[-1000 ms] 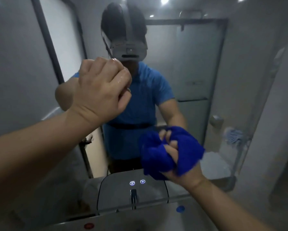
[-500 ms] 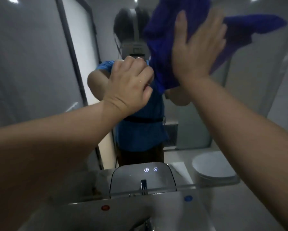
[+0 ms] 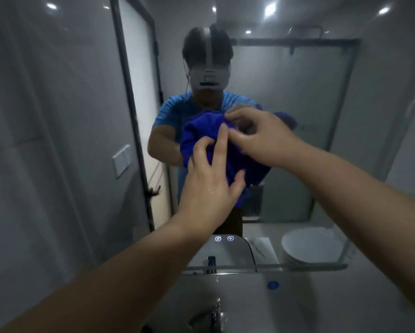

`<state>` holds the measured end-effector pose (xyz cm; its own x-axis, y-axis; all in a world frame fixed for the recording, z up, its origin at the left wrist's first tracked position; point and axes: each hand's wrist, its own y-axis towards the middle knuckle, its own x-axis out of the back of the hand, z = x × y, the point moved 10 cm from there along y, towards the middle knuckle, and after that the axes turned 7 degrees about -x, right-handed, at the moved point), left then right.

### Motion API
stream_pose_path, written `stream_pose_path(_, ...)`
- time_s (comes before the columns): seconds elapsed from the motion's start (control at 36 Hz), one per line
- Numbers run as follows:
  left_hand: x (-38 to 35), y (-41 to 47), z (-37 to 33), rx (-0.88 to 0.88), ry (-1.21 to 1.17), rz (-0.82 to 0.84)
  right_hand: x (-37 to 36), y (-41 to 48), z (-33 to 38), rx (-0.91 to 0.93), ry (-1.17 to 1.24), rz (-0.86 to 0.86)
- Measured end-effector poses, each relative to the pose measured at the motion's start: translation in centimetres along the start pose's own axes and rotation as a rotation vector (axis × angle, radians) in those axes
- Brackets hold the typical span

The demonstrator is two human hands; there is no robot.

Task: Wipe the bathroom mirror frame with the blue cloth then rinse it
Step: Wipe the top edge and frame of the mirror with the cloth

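Observation:
The blue cloth [image 3: 228, 155] is bunched up at chest height in front of the bathroom mirror [image 3: 297, 116]. My left hand [image 3: 211, 186] grips its lower part, thumb pressed into the fabric and fingers spread over it. My right hand [image 3: 257, 138] pinches the cloth's upper edge with fingertips. Both hands are wet. The mirror's lower edge [image 3: 310, 266] runs across just above the basin. The mirror reflects a person in a blue shirt holding the same cloth.
A tap [image 3: 216, 316] stands at the bottom centre over a white basin [image 3: 261, 308], with a blue round mark [image 3: 272, 285] to its right. Two lit touch icons [image 3: 224, 238] glow low on the mirror. A dark-framed door and a glass shower screen appear in reflection.
My right hand came down from pressing the cloth flat high on the mirror. My left hand opened from a fist and took hold of the cloth too. The view shifted slightly.

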<state>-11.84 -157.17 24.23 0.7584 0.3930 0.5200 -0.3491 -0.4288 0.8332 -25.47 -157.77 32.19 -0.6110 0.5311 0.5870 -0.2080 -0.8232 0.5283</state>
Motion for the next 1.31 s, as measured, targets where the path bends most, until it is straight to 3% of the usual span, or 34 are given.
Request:
stream_pose_path(0.08, -1.1, -0.8, 1.4, 0.028, 0.162, 0.091, 1.0, 0.7, -1.3, -0.260, 0.329, 0.068)
stream_pose_path(0.17, -1.1, 0.6, 1.8, 0.041, 0.269, 0.087, 1.9, 0.5, -0.2, -0.297, 0.227, 0.145)
stream_pose_path(0.25, -2.1, 3.3, 0.9, 0.093, 0.318, 0.128, 3.1, 0.6, 3.3, -0.134, -0.074, 0.095)
stream_pose_path(0.39, -7.8, 1.8, -2.2, -0.060, 0.430, 0.311, 4.9, 1.2, 11.5, 0.330, -0.350, -0.429)
stream_pose_path(0.44, -9.4, -0.2, -1.8, -0.082, 0.401, 0.355, 2.0, 1.5, 13.1, 0.495, -0.484, -0.407)
stream_pose_path(0.53, -8.5, -2.5, 1.0, -0.027, 0.365, 0.311, -1.1, 3.0, 11.5, 0.577, -0.672, -0.337)
stream_pose_path(0.61, -6.5, -5.5, 5.1, 0.066, 0.342, 0.273, -0.1, 3.3, 9.6, 0.671, -0.636, -0.406)
stream_pose_path(0.72, -3.3, -10.4, 12.7, 0.328, 0.314, 0.289, 0.8, 3.1, 7.6, 0.801, -0.639, -0.432)
stream_pose_path(0.83, 1.9, -13.2, 18.9, 0.568, 0.155, 0.124, 0.5, 3.0, 7.3, 0.843, -0.641, -0.459)
stream_pose_path(0.94, 7.0, -10.3, 20.7, 0.622, 0.179, -0.138, 0.3, 2.9, 7.2, 0.863, -0.647, -0.503)
stream_pose_path(1.08, 12.1, -1.3, 17.6, 0.491, 0.278, -0.470, 0.2, 3.1, 7.1, 0.860, -0.662, -0.513)
stream_pose_path(1.17, 13.1, 5.0, 13.7, 0.434, 0.259, -0.532, -0.2, 3.3, 6.7, 0.857, -0.705, -0.503)
stream_pose_path(1.22, 12.3, 8.3, 9.8, 0.301, 0.283, -0.549, 0.0, 3.4, 6.7, 0.871, -0.696, -0.528)
stream_pose_path(1.31, 8.5, 10.1, 5.2, 0.158, 0.311, -0.456, 0.7, 3.4, 6.9, 0.935, -0.633, -0.646)
